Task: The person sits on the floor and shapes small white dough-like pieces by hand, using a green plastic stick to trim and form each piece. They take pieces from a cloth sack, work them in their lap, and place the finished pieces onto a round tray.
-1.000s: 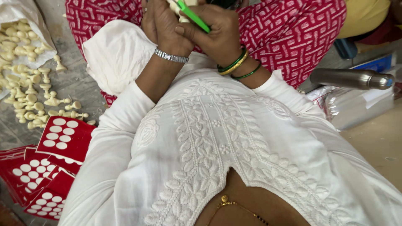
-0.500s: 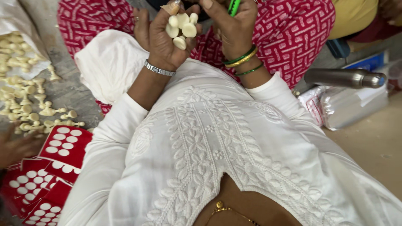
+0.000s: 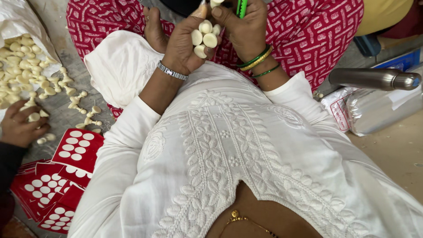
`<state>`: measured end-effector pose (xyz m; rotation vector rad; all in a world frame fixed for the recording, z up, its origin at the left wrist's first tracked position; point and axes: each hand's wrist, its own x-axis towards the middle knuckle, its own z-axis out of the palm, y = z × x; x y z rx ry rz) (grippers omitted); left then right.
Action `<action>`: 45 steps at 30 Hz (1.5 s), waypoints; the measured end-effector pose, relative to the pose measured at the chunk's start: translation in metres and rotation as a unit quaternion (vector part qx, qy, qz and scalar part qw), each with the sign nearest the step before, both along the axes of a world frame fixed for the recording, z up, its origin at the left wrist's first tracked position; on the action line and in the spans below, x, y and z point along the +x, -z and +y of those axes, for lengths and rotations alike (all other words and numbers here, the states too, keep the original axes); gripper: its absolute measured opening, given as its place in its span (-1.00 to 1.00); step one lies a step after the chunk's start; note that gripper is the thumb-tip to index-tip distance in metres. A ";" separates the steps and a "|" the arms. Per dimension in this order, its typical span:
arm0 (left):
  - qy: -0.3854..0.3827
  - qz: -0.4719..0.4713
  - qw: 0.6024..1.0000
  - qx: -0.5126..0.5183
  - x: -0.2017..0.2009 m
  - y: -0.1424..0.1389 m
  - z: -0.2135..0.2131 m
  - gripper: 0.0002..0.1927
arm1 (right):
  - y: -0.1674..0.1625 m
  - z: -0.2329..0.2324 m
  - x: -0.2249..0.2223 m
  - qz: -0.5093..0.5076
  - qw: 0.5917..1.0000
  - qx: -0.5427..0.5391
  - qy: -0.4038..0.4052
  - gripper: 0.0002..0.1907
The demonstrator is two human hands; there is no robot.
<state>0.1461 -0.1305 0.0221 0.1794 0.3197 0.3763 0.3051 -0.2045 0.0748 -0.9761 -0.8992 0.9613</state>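
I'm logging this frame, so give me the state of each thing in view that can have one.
Left hand: cupped, palm up, holding white caps.
Right hand: closed on a green tool, pinching one cap at the fingertips.
Sack: open, caps spilling onto the floor.
Loose caps: scattered on the floor.
Red cards: piled, overlapping.
Steel flask: lying on its side, capped.
Co-worker's hand: resting on loose caps.

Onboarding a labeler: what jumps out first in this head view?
Top centre, the left hand cups a cluster of cream round caps, while the right hand grips a green tool. At left, more cream pieces spill from a white sack over the floor, above a stack of red cards with white dots, where another person's hand reaches.
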 end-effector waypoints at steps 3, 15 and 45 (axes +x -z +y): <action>-0.008 -0.022 0.999 0.029 -0.004 -0.004 0.004 -0.67 | 0.005 0.001 0.000 -0.021 1.000 -0.002 -0.015 -0.90; -0.069 0.080 0.984 0.143 -0.009 -0.014 0.004 -0.68 | -0.025 -0.005 0.012 0.107 0.985 -0.102 -0.087 -0.80; -0.188 0.323 0.885 0.277 -0.023 0.001 -0.004 -0.72 | 0.002 -0.036 0.010 -0.204 0.971 -0.110 -0.057 -0.67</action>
